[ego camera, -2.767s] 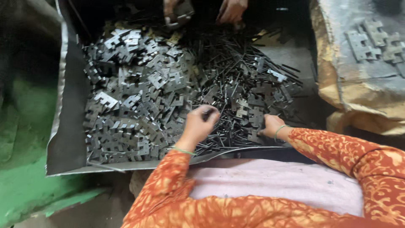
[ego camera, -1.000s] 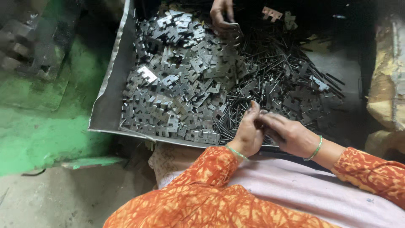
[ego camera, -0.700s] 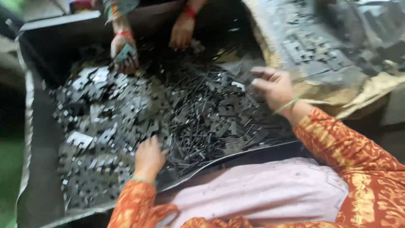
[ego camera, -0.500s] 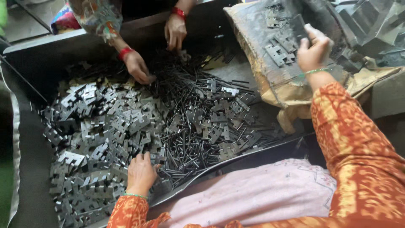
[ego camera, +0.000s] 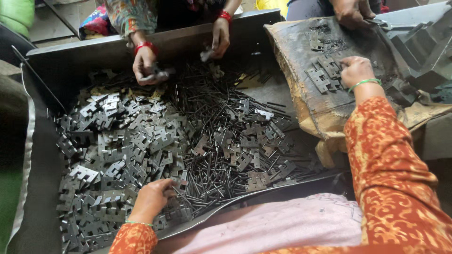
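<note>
left hand (ego camera: 151,200): fingers curled down on hinge leaves (ego camera: 122,155) heaped in the metal tray (ego camera: 42,155), grip unclear | right hand (ego camera: 355,71): fingertips on assembled hinges (ego camera: 324,74) laid on a brown sack (ego camera: 301,61) | pins (ego camera: 212,141) piled mid-tray | judgement: leaves stiff, thin, sharp-edged, likely oily; pinch by flat faces

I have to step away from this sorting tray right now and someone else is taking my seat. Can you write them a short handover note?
Left hand: resting in the near edge of the metal tray, fingers on the pile of notched metal plates; whether it grips one is unclear.
Right hand: out of the tray, on the assembled pieces laid on the worn sack at right.
Thin pins fill the tray's middle.
Another person's hands work at the far side.
Done: a few pieces on the sack. Left: most plates and pins.
</note>
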